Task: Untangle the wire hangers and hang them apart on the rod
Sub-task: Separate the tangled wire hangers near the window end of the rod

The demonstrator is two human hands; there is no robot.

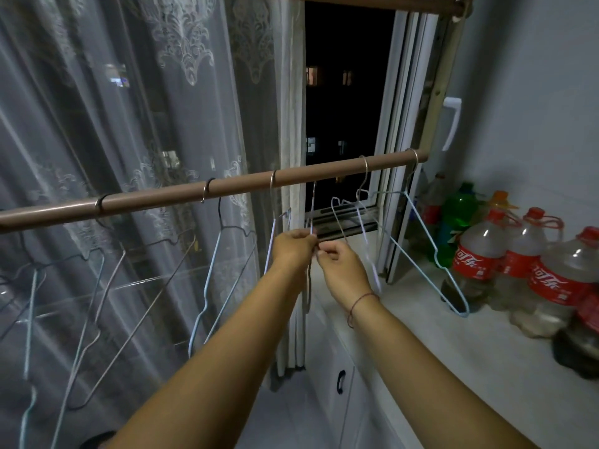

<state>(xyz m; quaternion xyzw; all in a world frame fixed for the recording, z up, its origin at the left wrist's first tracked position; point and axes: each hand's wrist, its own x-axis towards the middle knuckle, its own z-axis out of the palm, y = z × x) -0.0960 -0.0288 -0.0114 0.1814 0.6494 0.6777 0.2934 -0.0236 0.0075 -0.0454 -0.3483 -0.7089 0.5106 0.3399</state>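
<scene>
A brown rod (181, 193) runs across the view from lower left to upper right. Several wire hangers hang on it, spaced apart: a grey one (107, 306) and a pale blue one (207, 286) to the left, and a light blue one (431, 247) at the right end. Just below the rod's middle, my left hand (293, 246) and my right hand (340, 265) meet. Both pinch a thin wire hanger (311, 209) whose neck rises to the rod. Another pale hanger (363, 231) hangs just right of my right hand.
A sheer lace curtain (146, 108) hangs behind the rod on the left. An open window (343, 92) shows darkness outside. On the white counter (405, 335) at right stand several large bottles with red labels (476, 264) and a green one (457, 215).
</scene>
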